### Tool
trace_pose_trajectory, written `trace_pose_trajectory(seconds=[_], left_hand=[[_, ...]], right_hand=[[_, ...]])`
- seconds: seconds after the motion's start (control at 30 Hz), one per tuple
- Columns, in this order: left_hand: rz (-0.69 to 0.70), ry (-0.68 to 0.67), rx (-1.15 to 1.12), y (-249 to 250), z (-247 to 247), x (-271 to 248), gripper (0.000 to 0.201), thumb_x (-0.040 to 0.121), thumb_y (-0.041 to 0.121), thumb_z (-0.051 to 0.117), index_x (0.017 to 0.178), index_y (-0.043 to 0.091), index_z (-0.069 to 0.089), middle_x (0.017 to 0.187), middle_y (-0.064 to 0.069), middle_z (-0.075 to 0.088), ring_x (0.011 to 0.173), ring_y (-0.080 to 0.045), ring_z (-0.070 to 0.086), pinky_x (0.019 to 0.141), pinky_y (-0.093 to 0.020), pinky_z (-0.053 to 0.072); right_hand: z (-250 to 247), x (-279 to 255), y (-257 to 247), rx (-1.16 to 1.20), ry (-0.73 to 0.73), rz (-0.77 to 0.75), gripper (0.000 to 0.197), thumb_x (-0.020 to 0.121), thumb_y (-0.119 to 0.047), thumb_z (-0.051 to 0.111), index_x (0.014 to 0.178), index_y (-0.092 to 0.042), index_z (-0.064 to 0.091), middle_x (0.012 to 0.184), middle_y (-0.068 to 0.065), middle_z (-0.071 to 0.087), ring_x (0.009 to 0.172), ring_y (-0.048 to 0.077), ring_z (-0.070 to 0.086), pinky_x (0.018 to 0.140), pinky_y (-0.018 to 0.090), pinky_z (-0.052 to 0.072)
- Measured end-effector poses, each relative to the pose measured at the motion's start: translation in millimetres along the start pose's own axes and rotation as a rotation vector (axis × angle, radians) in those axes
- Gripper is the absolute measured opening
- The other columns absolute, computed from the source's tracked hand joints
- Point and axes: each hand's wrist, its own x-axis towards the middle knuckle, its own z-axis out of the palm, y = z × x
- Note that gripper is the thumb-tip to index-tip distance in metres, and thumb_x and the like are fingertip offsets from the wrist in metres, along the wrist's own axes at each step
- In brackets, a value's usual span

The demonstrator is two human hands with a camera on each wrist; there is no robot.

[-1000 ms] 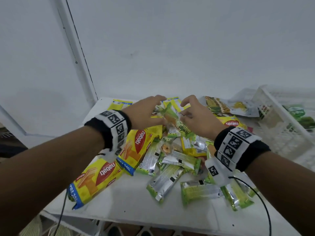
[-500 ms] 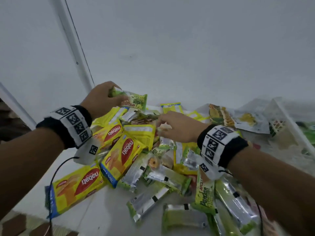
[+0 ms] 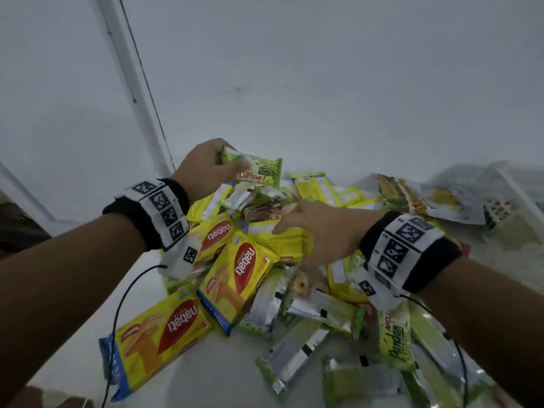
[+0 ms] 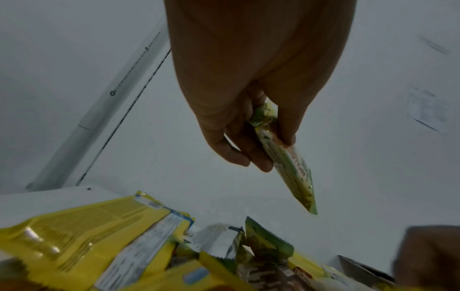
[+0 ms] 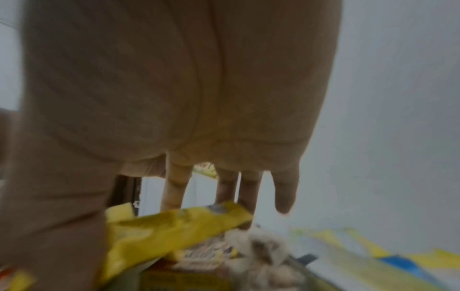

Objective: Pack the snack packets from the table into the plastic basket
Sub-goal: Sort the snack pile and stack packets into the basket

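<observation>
Your left hand (image 3: 203,169) is raised above the far left of the pile, its grip pinching one end of a green Pandan cake packet (image 3: 259,171). In the left wrist view the thumb sits on one face and curled fingers (image 4: 259,157) on the other; the packet (image 4: 288,163) hangs clear of everything below it, free end pointing down and right.

Your right hand (image 3: 321,231) lies low over the middle of the heap, palm down. Grip spread: fingers straight, reaching left, tips on a yellow packet (image 3: 279,240). The right wrist view shows the straight fingers (image 5: 174,189) over that yellow packet (image 5: 174,226); blurred, so you cannot tell whether the thumb has caught an edge.

Snack packets cover the white table (image 3: 206,375):
- three yellow Nabati wafer packs run from the near left up to the centre, the nearest (image 3: 159,334) at the table's front edge, the next (image 3: 235,278) overlapping it;
- silver-and-green sachets (image 3: 294,354) lie scattered near centre and right;
- a brown-printed packet (image 3: 265,212) sits between your two hands;
- a second Pandan packet (image 3: 394,340) lies under your right wrist.

The plastic basket (image 3: 512,195), white, stands at the far right edge, blurred; what is in it cannot be made out. Both wrists wear black bands with printed square markers, a cable trailing from each.
</observation>
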Motion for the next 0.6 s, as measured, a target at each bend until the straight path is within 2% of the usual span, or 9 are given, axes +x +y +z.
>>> trace_pose_trajectory(seconds=[0.07,0.17,0.27,0.33,0.37,0.4,0.47,0.53,0.6], left_hand=[[0.000,-0.025,-0.040,-3,-3,7,0.059,0.071,0.067,0.076,0.098,0.016,0.064,0.097,-0.016,0.074,0.092,-0.032,0.073,0.087,-0.059,0.056],[-0.003,-0.039,-0.101,-2,-2,14,0.048,0.085,0.046,0.079,0.104,0.006,0.062,0.100,-0.018,0.074,0.088,-0.023,0.076,0.090,-0.054,0.058],[0.011,-0.047,-0.107,0,4,16,0.043,0.088,0.041,0.076,0.105,0.004,0.061,0.100,-0.017,0.075,0.086,-0.018,0.076,0.091,-0.049,0.059],[0.020,-0.057,-0.093,-2,5,17,0.040,0.089,0.040,0.076,0.104,0.006,0.062,0.098,-0.015,0.075,0.087,-0.017,0.076,0.091,-0.050,0.058],[0.022,-0.058,-0.085,-4,5,17,0.039,0.090,0.040,0.075,0.104,0.007,0.062,0.097,-0.013,0.076,0.087,-0.017,0.076,0.091,-0.051,0.058],[0.022,-0.058,-0.078,-5,5,17,0.038,0.090,0.040,0.075,0.103,0.008,0.062,0.096,-0.011,0.077,0.087,-0.017,0.076,0.091,-0.051,0.058],[0.015,-0.049,-0.069,-7,3,17,0.037,0.089,0.041,0.076,0.103,0.009,0.062,0.095,-0.010,0.077,0.086,-0.017,0.076,0.090,-0.052,0.058],[0.005,-0.045,-0.069,-10,1,17,0.037,0.088,0.041,0.076,0.103,0.010,0.062,0.095,-0.011,0.076,0.087,-0.019,0.076,0.089,-0.054,0.058],[-0.001,-0.047,-0.074,-12,1,18,0.038,0.088,0.042,0.077,0.103,0.010,0.062,0.096,-0.012,0.076,0.088,-0.021,0.076,0.088,-0.055,0.058]], right_hand=[[-9,-18,3,0.043,-0.118,0.070,0.075,0.082,-0.049,0.081,0.142,-0.054,0.038,0.148,-0.006,0.033,0.136,0.025,0.037,0.104,0.048,0.040],[-11,-28,4,0.124,-0.212,0.105,0.062,0.084,-0.050,0.079,0.139,-0.046,0.049,0.152,-0.010,0.035,0.139,0.016,0.037,0.112,0.044,0.034],[-2,-16,9,0.144,-0.077,0.076,0.035,0.091,-0.054,0.070,0.121,-0.039,0.060,0.130,-0.006,0.052,0.115,0.012,0.051,0.105,0.042,0.044],[3,-3,11,0.168,0.052,0.044,0.013,0.096,-0.048,0.063,0.102,-0.037,0.063,0.110,-0.008,0.061,0.098,0.013,0.057,0.095,0.046,0.050],[4,3,12,0.178,0.110,0.045,0.009,0.098,-0.042,0.060,0.098,-0.034,0.064,0.104,-0.008,0.061,0.093,0.013,0.057,0.091,0.046,0.051],[4,9,11,0.173,0.165,0.052,0.009,0.099,-0.038,0.058,0.101,-0.032,0.065,0.102,-0.007,0.059,0.092,0.013,0.056,0.088,0.044,0.050],[3,22,7,0.122,0.227,0.079,0.019,0.101,-0.038,0.055,0.116,-0.031,0.063,0.111,-0.001,0.054,0.104,0.019,0.053,0.092,0.042,0.046],[4,35,3,0.021,0.201,0.127,0.034,0.102,-0.043,0.052,0.135,-0.034,0.054,0.128,0.006,0.050,0.123,0.029,0.046,0.101,0.048,0.043],[7,47,2,-0.066,0.128,0.178,0.045,0.105,-0.048,0.047,0.148,-0.040,0.042,0.147,0.008,0.042,0.135,0.034,0.037,0.109,0.053,0.039]])
